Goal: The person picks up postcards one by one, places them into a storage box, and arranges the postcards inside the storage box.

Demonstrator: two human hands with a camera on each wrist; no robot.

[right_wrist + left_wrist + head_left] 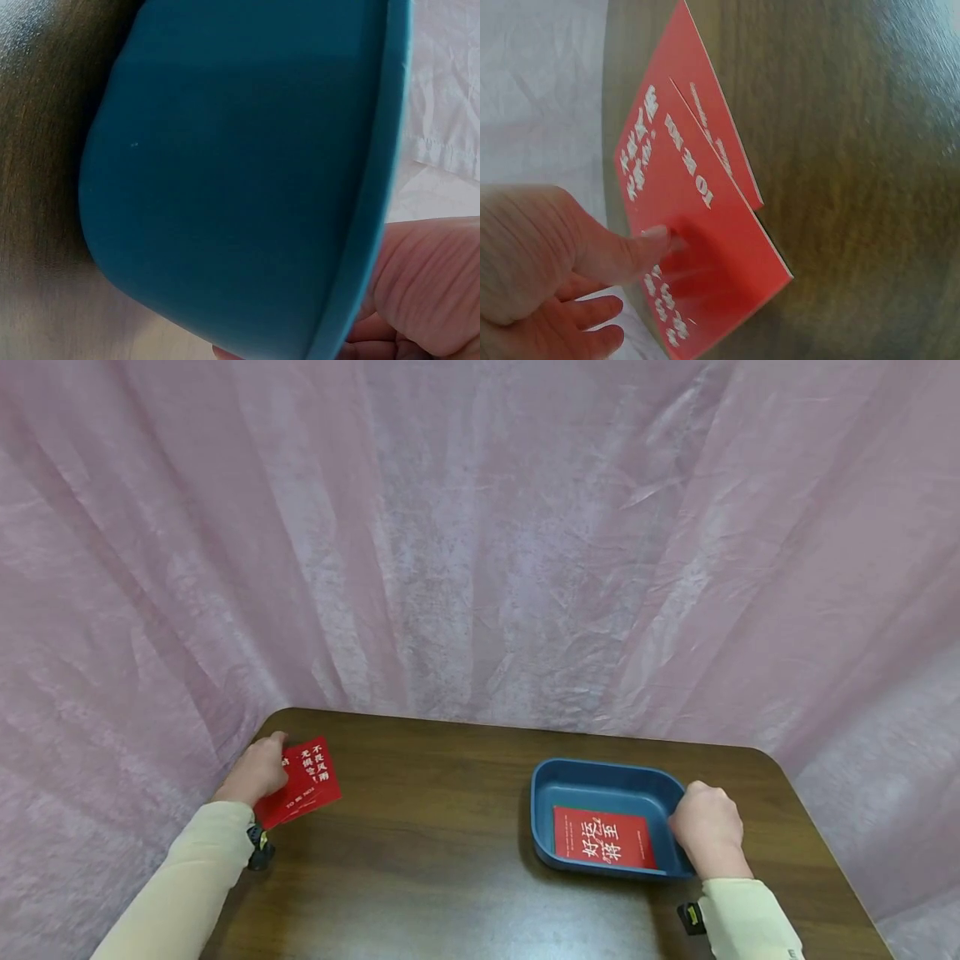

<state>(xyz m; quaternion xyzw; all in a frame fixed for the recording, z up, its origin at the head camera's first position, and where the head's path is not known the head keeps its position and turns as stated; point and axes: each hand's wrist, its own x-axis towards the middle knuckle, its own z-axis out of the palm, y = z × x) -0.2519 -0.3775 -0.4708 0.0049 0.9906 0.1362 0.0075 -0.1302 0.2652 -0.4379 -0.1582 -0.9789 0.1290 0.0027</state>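
My left hand [258,772] pinches a red card [318,781] with white lettering near the table's far left corner. In the left wrist view the thumb lies on the card's printed face, and the index finger is hidden behind it. A second red layer [724,142] with a pale edge shows beside the slanted edge of the card. Over on the right, my right hand [708,827] grips the right end of a blue rectangular tub [600,764]. Inside the tub lies another red card [637,847] with white characters, face up.
Both things are over a brown wooden table [420,827] with rounded far corners. Pink curtain [480,543] hangs behind the table and along both sides. A dark wrist device [260,847] is strapped below the left hand, and another [692,918] below the right.
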